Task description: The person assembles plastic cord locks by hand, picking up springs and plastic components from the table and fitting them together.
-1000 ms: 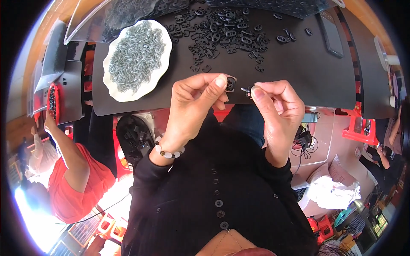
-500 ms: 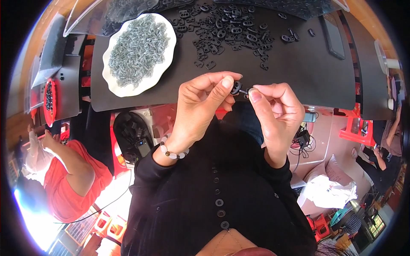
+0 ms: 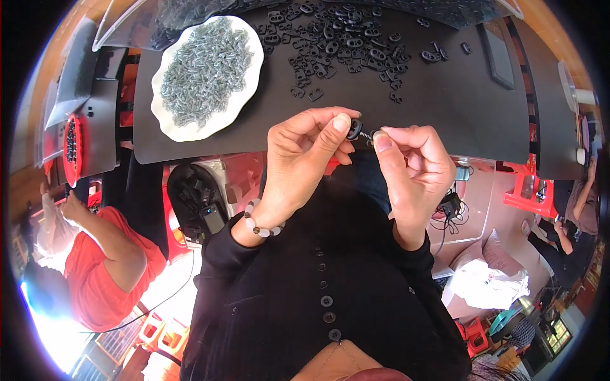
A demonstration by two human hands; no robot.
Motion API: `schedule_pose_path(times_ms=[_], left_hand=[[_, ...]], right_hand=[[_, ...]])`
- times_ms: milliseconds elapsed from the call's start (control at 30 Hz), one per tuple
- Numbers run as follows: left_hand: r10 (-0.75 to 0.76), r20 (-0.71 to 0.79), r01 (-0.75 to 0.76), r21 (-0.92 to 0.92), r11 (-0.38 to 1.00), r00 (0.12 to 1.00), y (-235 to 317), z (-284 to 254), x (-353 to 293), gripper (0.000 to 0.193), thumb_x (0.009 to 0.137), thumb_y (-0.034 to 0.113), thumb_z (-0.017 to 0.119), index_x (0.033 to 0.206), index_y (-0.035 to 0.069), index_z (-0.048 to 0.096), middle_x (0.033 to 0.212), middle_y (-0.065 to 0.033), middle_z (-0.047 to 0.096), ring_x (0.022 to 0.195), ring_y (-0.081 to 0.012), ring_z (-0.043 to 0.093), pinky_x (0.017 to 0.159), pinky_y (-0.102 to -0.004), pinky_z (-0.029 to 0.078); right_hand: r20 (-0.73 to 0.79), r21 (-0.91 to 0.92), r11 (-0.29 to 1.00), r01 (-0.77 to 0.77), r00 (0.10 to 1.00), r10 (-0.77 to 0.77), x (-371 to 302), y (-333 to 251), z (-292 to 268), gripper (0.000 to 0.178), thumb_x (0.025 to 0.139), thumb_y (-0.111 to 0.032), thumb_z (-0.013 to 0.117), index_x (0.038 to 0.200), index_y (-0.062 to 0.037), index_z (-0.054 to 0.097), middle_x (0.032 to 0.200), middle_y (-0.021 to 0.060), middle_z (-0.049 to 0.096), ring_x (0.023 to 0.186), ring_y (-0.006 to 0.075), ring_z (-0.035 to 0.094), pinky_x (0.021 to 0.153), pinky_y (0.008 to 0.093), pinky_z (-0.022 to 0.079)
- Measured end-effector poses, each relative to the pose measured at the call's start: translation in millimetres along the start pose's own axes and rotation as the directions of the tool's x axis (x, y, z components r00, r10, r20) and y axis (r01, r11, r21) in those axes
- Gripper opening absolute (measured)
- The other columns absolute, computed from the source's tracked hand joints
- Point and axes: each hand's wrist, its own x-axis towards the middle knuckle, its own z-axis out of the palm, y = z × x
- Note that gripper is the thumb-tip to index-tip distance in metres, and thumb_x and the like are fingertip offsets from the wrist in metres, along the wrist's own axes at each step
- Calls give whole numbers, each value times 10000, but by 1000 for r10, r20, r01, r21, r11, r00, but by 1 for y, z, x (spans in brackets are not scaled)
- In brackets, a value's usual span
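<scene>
My left hand, a beaded bracelet at its wrist, pinches a small black oval two-hole cord lock part between thumb and fingers. Facing it over the table's front edge, my right hand is closed in a pinch on a small dark piece, mostly covered by the fingertips. A thin metal spring bridges the short gap between the two parts. Beyond my hands lies a scattered pile of similar black cord lock parts. Left of it, a scalloped white plate holds a heap of small metal springs.
A dark phone-like slab lies at the table's right. Clear-walled bins line the back. On the left, a red tray holds small black parts, near a person in an orange-red shirt. Red stools stand at right.
Both hands keep their pinches and have shifted very slightly right in the picture. The spring still spans between the two parts. Plate and pile appear marginally higher, as the view has moved a little.
</scene>
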Motion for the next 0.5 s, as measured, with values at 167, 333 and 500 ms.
schedule_pose_path(times_ms=[167, 333, 500], left_hand=[[6, 1, -6, -19, 1000, 1000, 0, 0, 0, 228, 952, 178, 624, 1078, -2, 684, 808, -21, 655, 680, -67, 620, 589, -198, 521], [20, -16, -20, 4, 1000, 1000, -1, 3, -1, 228, 955, 164, 618, 1096, -4, 679, 831, -26, 654, 681, -66, 615, 589, -199, 520], [35, 0, -35, 7, 999, 999, -5, 1, -1, 234, 959, 177, 613, 1105, 5, 679, 798, -20, 650, 676, -62, 613, 591, -196, 517]], right_hand=[[-4, 3, 1000, -7, 1000, 7, -1, 0, 1, 87, 833, -6, 717, 875, 2, 641, 778, 19, 668, 644, 16, 547, 603, 171, 413], [-2, -31, 1000, 5, 1000, -5, -1, 0, 1, 85, 837, -10, 713, 880, 4, 641, 762, 17, 667, 640, 18, 553, 599, 172, 414], [-5, -43, 999, 2, 1000, -3, -1, -1, 2, 88, 836, -17, 717, 877, -2, 642, 757, 14, 666, 634, 18, 550, 595, 173, 413]])
